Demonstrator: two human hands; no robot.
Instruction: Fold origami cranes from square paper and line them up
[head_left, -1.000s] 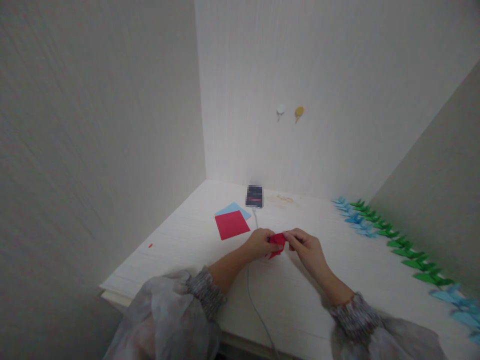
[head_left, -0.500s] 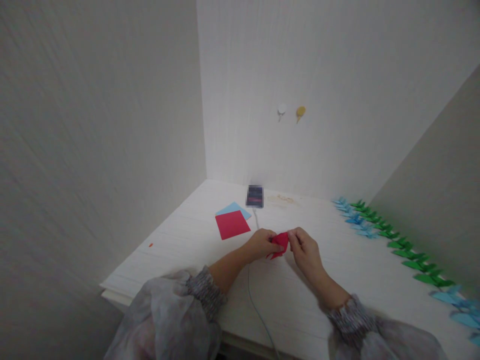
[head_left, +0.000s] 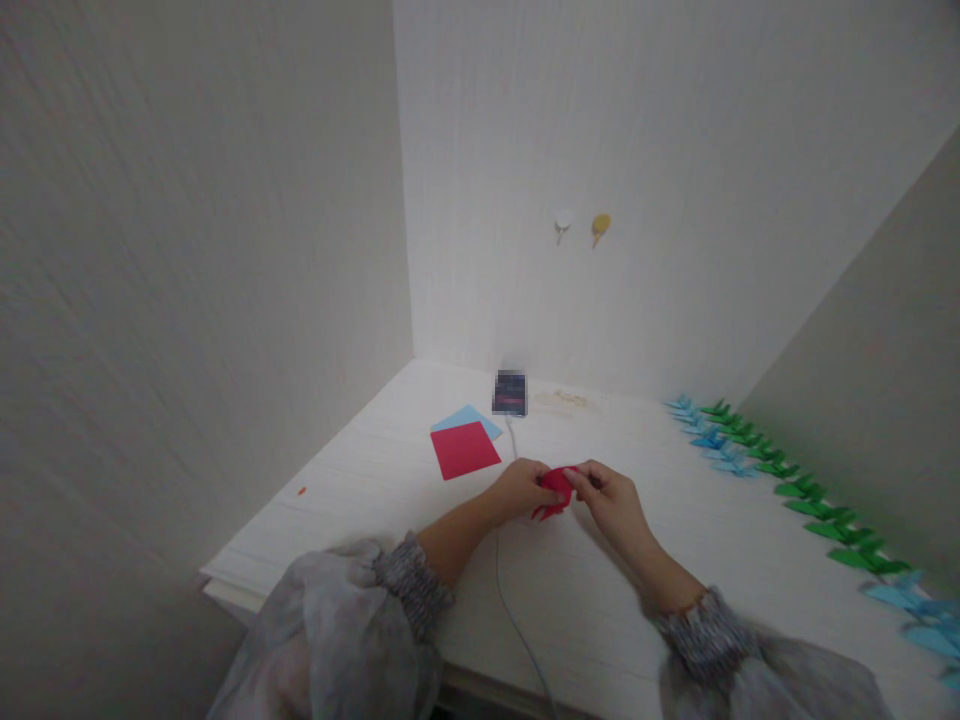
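Observation:
A piece of folded red paper (head_left: 556,483) is held between my hands above the white tabletop. My left hand (head_left: 523,488) is closed on its left side, thumb in front. With thumb and fingers pinched together, my right hand (head_left: 604,490) grips the upper right edge of the same paper. Pointed red ends stick out below it, near my left fingers. The far side of the folds is hidden. Beyond my left hand lie a flat red paper square (head_left: 465,450) and, partly under it, a light blue paper sheet (head_left: 468,414).
A blurred dark device (head_left: 510,393) stands by the back wall, its cable (head_left: 510,600) running toward the table's front edge. Rows of green folded paper pieces (head_left: 821,508) and blue folded paper pieces (head_left: 709,438) line the right side. Two hooks, one yellow (head_left: 601,224), hang on the wall.
My right fingers have shifted slightly left, inward over the top edge of the folded red paper. My left hand stays almost where it was.

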